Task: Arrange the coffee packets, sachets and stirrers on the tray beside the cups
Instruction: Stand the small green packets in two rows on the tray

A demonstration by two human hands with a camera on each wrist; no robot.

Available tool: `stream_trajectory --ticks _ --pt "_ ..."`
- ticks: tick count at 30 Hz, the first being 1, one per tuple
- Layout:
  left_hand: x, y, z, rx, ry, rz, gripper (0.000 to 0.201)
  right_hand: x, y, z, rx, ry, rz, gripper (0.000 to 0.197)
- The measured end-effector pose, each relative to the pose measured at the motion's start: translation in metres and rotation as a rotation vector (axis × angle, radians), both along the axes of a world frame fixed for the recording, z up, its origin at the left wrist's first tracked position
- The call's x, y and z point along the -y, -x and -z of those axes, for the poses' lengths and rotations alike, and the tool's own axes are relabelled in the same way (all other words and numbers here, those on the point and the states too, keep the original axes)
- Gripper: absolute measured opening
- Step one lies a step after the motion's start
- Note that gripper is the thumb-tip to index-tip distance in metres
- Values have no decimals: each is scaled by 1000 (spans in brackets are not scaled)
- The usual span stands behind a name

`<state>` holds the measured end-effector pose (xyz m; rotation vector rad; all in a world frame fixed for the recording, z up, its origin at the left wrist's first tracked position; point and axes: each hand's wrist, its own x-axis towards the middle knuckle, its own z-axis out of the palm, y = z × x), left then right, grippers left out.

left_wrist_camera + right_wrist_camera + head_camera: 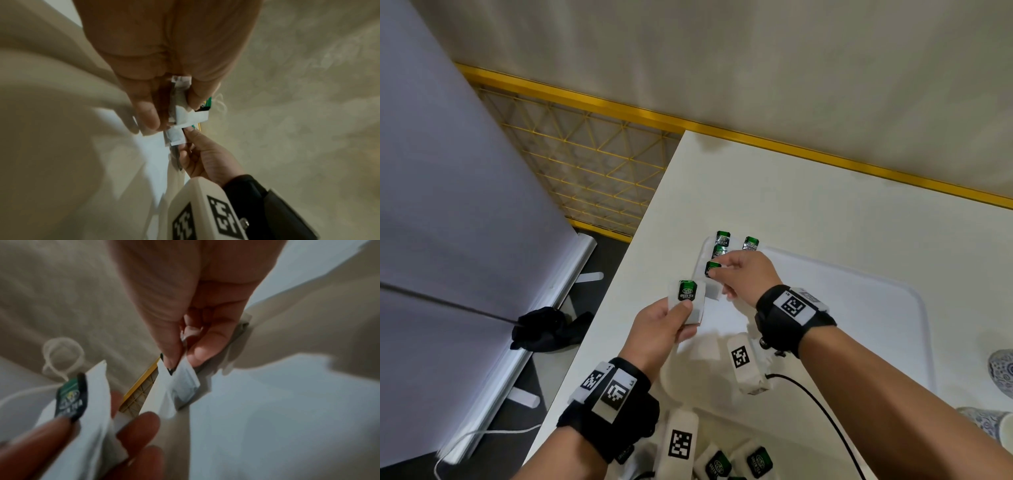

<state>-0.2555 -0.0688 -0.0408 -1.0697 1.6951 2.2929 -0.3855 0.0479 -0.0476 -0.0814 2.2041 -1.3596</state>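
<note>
My left hand (681,317) pinches a white sachet with a green tea label (687,296) between thumb and fingers, held above the table just left of the white tray (876,301). The same sachet (72,402) shows close up in the right wrist view. My right hand (717,270) pinches another green-label sachet (711,269) at the tray's far left corner, seen edge-on as a white sachet (180,382) in its wrist view. Three more sachets (722,238) lie on that corner. Both held sachets (185,116) nearly touch in the left wrist view.
Several more sachets (756,460) lie on the white table (756,192) near the front edge. Blue-patterned cups (1001,368) stand at the tray's right end. A black cable (822,411) crosses the tray. The table's left edge drops to a yellow wire rack (592,164).
</note>
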Motion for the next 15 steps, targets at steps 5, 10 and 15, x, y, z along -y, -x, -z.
stream_trajectory --ticks 5,10,15 --pt "1 1 2 5 4 -2 14 0 2 4 -154 -128 -51 9" --pt "0 1 -1 -1 -12 -12 12 -2 0 1 -244 -199 -75 20" --pt "0 0 -2 -7 -22 -17 9 -7 -5 -2 -287 -126 -23 14"
